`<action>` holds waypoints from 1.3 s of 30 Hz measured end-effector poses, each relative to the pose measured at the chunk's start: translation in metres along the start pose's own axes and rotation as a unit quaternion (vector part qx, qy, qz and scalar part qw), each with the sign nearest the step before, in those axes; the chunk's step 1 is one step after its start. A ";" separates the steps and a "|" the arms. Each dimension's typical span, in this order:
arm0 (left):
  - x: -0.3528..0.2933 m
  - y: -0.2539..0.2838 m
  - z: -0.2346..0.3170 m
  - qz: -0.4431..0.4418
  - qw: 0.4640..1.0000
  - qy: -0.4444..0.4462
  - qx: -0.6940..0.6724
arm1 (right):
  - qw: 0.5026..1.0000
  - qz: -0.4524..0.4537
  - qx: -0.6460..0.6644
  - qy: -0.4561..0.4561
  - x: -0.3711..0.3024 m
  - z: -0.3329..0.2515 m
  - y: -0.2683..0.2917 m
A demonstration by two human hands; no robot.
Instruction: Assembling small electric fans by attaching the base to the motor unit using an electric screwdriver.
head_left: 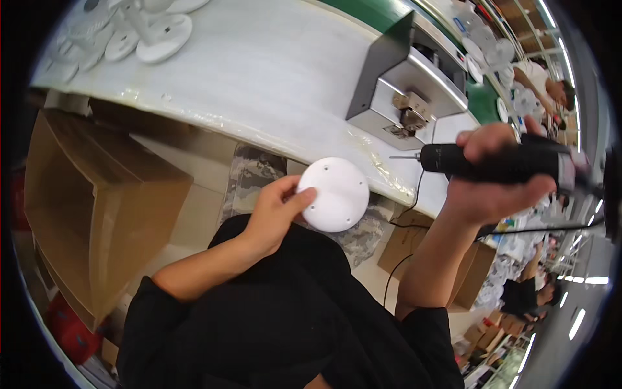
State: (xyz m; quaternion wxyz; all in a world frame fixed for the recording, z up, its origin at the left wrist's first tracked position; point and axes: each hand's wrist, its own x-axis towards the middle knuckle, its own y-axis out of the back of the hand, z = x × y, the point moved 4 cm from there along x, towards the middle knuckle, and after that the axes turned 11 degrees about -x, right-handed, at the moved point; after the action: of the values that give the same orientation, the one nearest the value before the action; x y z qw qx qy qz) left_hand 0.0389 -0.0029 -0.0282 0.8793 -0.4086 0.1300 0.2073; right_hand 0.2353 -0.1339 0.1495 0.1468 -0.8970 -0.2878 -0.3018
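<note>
Between the thumb and fingers of my left hand (280,211) is a round white plastic disc (337,198) with several small holes near its rim. It is held over my lap, by the front edge of the white table. My right hand (489,172) is wrapped round a black electric screwdriver (505,162), raised to the right. Its thin bit (403,157) points left, apart from the disc. A grey metal box-like device (408,84) with a brass-coloured mechanism (413,111) on its front stands on the table beyond the screwdriver.
White round-based parts (162,37) are grouped at the table's far left. An open cardboard box (97,207) stands left of me, another box (405,249) below the table at right. The screwdriver's black cable (531,230) runs off right. Other people (544,84) are at right.
</note>
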 end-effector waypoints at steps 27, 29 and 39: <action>-0.022 0.052 -0.016 -0.141 0.973 0.184 0.000 | 0.740 -0.209 -0.472 -0.432 -0.205 0.010 -0.063; -0.008 0.046 -0.001 -0.164 0.970 0.021 0.178 | 0.784 -0.151 -0.396 -0.454 -0.209 0.015 -0.064; 0.007 -0.022 0.015 -0.320 0.743 -0.265 0.525 | 0.720 -0.337 -0.543 -0.270 -0.187 0.025 -0.094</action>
State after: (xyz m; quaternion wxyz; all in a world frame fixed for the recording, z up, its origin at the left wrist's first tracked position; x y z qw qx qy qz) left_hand 0.0564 -0.0021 -0.0070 0.9684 0.1714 -0.1590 -0.0874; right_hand 0.0683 -0.1285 0.0213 -0.5606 -0.7104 -0.3851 -0.1812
